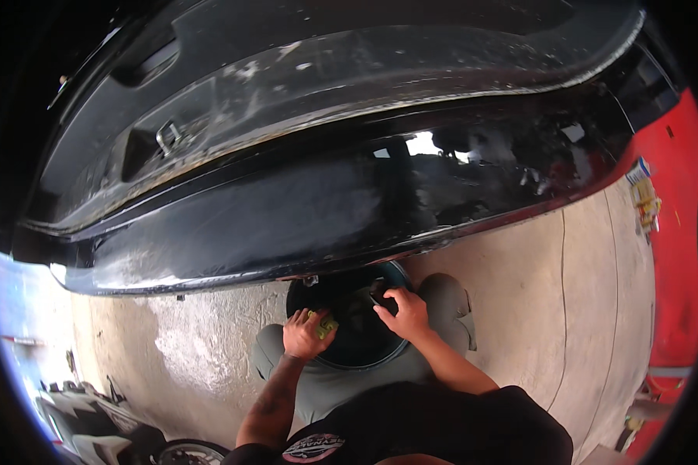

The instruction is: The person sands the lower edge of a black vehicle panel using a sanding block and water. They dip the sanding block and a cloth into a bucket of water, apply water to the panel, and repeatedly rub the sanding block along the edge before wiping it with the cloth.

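Both hands are over a round dark tub [362, 365] between my knees. My left hand [303, 336] is closed around a crumpled yellow-green piece with dark markings [323, 324], which looks like a cloth or sponge, at the tub's left side. At the right side of the tub, my right hand [408, 313] grips a small dark object [379, 290] between thumb and fingers; its kind is too dark to make out. Just beyond the tub runs the glossy black rear bumper [248, 225] of a car, hazy on the left and mirror-like on the right.
The car's open trunk sill [287, 128], with a metal latch loop [167, 137], spans the top. Concrete floor [520, 310] lies on both sides. A motorcycle [108, 426] stands at lower left. On the right are a red surface [678, 232] and some small packages [644, 194].
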Demonstrator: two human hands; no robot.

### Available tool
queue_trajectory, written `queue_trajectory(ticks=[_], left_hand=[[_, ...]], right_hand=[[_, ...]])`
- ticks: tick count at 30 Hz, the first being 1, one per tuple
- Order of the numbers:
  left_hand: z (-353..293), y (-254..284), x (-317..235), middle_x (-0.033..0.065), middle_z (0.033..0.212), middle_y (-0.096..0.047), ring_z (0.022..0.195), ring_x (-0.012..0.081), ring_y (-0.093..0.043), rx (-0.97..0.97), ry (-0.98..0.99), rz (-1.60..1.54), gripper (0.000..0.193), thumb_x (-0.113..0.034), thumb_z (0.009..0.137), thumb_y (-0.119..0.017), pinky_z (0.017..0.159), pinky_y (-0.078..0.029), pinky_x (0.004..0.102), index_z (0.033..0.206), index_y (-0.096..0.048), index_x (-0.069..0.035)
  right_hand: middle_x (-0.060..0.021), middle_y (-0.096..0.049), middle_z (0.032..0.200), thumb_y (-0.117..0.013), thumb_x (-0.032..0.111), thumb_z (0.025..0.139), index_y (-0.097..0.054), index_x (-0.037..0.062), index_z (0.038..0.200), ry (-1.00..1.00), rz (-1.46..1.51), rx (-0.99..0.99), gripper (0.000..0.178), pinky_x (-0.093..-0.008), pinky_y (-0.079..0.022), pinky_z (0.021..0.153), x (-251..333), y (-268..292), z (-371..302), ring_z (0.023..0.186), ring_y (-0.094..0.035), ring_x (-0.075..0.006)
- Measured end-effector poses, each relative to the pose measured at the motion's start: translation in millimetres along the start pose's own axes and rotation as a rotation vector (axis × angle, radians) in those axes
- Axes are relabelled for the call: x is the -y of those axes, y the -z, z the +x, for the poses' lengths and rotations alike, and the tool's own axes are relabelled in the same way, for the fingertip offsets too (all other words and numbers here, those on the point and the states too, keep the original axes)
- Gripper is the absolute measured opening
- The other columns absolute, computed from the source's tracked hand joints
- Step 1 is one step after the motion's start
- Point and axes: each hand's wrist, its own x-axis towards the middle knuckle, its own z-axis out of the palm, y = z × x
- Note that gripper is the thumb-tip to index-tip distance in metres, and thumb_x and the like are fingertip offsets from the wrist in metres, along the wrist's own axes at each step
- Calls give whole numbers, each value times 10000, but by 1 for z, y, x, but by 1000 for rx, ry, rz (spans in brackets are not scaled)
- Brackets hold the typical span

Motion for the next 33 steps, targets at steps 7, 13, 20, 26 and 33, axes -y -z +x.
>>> queue_trajectory(ticks=[7,13,20,26,33], left_hand=[[-1,2,2,110,885,-661,799,336,-660,1,30,-21,434,-317,723,-840,724,-553,441,1102,-716,-145],[0,1,2,91,889,-655,812,308,-671,-2,21,1,437,-346,726,-832,718,-563,426,1109,-730,-162],[-4,1,1,81,878,-641,801,291,-658,-1,28,14,432,-358,732,-822,710,-558,421,1108,-732,-165],[-4,2,3,88,887,-650,823,297,-662,7,42,-8,463,-364,728,-830,725,-559,426,1134,-732,-163],[-6,1,5,69,895,-651,819,280,-659,-7,55,-19,463,-359,738,-826,725,-558,413,1151,-724,-177]], right_hand=[[-84,-688,925,-847,249,794,-623,113,1014,-10,-3,21,342,-423,-549,692,1,-3,2,797,-688,-336],[-80,-682,922,-841,249,792,-616,118,1022,9,-21,14,348,-426,-550,694,-3,-4,2,800,-686,-327],[-77,-691,942,-840,258,793,-618,115,1023,7,-32,24,351,-426,-550,708,-2,-4,0,828,-689,-332],[-94,-700,956,-843,239,791,-620,107,1022,19,-14,20,347,-425,-549,711,-1,-5,2,830,-690,-347],[-108,-690,947,-843,225,790,-616,96,1013,42,7,34,344,-435,-547,706,-2,-6,3,831,-686,-365]])
